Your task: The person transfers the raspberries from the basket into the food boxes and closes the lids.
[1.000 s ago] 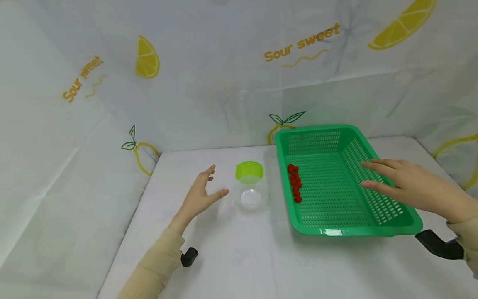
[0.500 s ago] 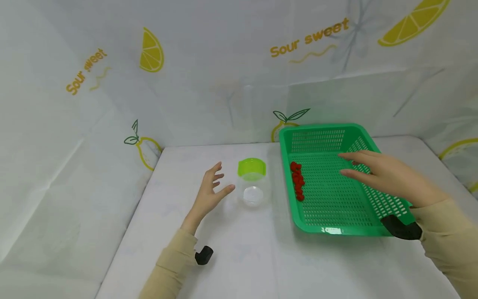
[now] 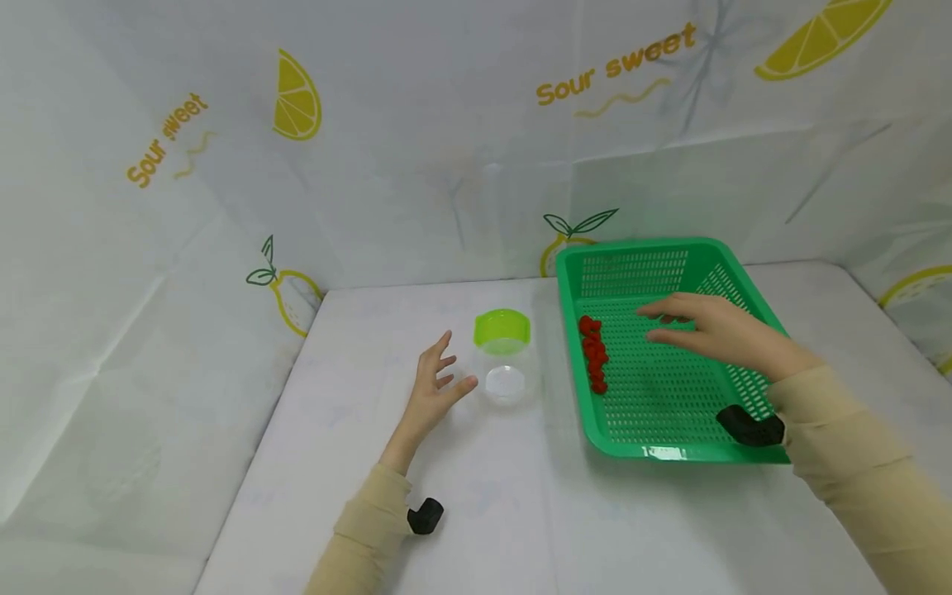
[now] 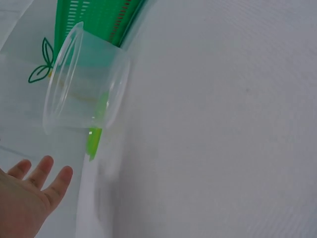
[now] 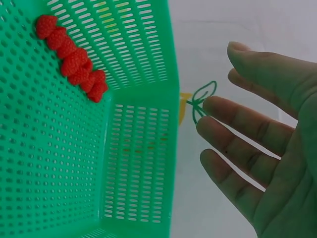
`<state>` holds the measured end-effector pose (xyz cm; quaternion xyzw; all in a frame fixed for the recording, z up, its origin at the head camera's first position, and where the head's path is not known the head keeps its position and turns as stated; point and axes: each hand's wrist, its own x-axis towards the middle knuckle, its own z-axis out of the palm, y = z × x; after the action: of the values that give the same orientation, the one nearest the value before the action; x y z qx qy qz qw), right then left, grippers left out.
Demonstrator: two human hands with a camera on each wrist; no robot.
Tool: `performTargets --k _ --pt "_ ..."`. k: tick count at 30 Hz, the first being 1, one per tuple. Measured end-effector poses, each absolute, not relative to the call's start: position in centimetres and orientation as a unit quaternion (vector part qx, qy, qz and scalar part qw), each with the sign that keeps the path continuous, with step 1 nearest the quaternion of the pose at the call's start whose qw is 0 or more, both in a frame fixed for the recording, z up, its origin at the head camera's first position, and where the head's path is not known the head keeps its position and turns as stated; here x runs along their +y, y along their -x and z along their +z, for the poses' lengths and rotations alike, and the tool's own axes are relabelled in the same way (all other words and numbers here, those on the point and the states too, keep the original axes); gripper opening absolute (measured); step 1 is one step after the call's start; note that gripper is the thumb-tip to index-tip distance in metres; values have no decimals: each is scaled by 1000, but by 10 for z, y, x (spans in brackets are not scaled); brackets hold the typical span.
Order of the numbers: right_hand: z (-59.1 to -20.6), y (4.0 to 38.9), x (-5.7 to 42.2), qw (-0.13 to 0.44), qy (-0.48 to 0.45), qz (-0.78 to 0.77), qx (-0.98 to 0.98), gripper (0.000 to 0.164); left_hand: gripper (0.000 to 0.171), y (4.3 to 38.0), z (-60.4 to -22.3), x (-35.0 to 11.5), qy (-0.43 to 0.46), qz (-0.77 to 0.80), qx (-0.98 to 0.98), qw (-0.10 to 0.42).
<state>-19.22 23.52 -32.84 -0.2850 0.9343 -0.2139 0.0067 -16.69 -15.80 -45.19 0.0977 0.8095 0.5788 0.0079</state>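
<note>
The right hand (image 3: 717,329) had swung in from the far right side of the green basket (image 3: 647,397) over the last second, and in the head view it hung over the basket's middle, well nearer the red berries (image 3: 594,354). The left hand (image 3: 433,388) had shifted more slightly, drawing a little closer to the clear cup (image 3: 505,383). The berries, the cup and the basket looked unmoved. That seemed to put the work at an early approach: both hands were coming in, and nothing had been picked up.

The berries lay in a bunched row on the basket's floor, close along its left wall, to the left of the right hand's fingertips and clearly apart from them. That hand held nothing, its fingers extended and the thumb held away from them. The left hand was bare too, fingers spread and slightly bent, with the cup just beyond its thumb and no contact apparent. The cup stood upright on the tabletop (image 3: 491,496), between the left hand and the basket, and a lime-green item (image 3: 502,328) sat behind it, partly seen through the clear plastic; whether the two touched could not be told
</note>
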Motion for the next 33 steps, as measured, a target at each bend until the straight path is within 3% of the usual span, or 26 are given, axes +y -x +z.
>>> performTargets --k 14,20,28,33 --pt "-354 212 218 101 312 -270 905 34 97 170 -467 -139 -76 579 811 43" --pt "-365 218 208 140 324 -260 899 34 99 162 -447 -130 -79 575 812 59" --pt "-383 225 201 193 339 -257 884 32 102 172 -475 -129 -74 565 821 36" --pt "-388 226 197 213 348 -253 877 31 103 174 -473 -128 -72 560 825 39"
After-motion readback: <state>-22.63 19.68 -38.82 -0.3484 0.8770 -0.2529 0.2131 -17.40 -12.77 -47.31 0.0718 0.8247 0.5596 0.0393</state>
